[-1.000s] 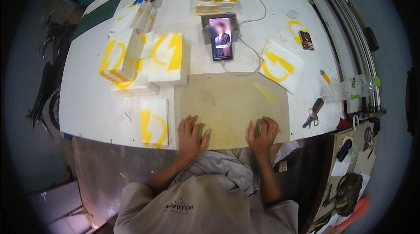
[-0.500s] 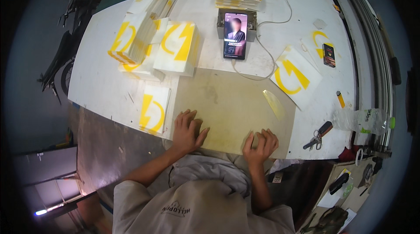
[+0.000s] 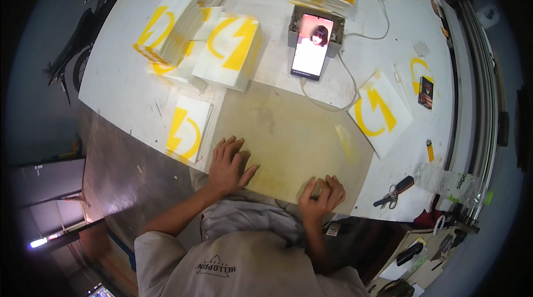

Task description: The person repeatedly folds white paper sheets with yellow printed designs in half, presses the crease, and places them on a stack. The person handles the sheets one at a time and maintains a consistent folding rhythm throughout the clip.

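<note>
So I've got my left hand [image 3: 229,165] pressed flat, fingers spread, on the near left corner of the tan board [image 3: 288,141] that lies in front of the propped-up phone [image 3: 312,46], with a white card with the yellow mark [image 3: 189,127] just left of it. My right hand [image 3: 321,197] is curled over the board's near edge, well apart from the left, neither really clamped on anything. The board looks thin, stiff and light, probably slick, so I'd take it by that near edge.
</note>
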Demonstrator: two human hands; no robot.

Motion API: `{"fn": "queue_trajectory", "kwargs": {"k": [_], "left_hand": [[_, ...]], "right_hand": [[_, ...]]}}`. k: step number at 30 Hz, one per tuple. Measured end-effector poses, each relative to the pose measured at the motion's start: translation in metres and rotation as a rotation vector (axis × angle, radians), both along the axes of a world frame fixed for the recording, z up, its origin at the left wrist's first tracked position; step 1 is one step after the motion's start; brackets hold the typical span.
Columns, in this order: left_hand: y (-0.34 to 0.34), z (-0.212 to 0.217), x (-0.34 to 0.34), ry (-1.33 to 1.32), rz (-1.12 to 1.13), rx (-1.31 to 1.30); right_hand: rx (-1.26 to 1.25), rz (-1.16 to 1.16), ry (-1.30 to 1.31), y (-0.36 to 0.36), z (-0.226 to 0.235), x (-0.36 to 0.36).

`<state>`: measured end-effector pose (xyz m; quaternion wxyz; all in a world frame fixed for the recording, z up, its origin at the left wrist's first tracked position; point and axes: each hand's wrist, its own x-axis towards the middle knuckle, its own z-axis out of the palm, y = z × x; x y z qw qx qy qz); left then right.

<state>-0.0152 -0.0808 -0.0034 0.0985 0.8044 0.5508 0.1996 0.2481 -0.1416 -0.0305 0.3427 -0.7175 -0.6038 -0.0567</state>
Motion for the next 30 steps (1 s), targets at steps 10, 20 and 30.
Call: {"fn": "queue_trajectory", "kwargs": {"k": [10,20,30], "left_hand": [[-0.001,0.000,0.000,-0.030,-0.004,0.009],[-0.004,-0.007,-0.003,-0.056,-0.041,0.054],[-0.006,-0.020,-0.006,-0.116,-0.067,0.094]], "right_hand": [[0.012,0.005,-0.005,0.000,0.005,-0.003],[0.024,-0.031,0.028,0.001,0.003,-0.006],[0.090,-0.074,-0.015,0.002,-0.004,-0.014]]}}
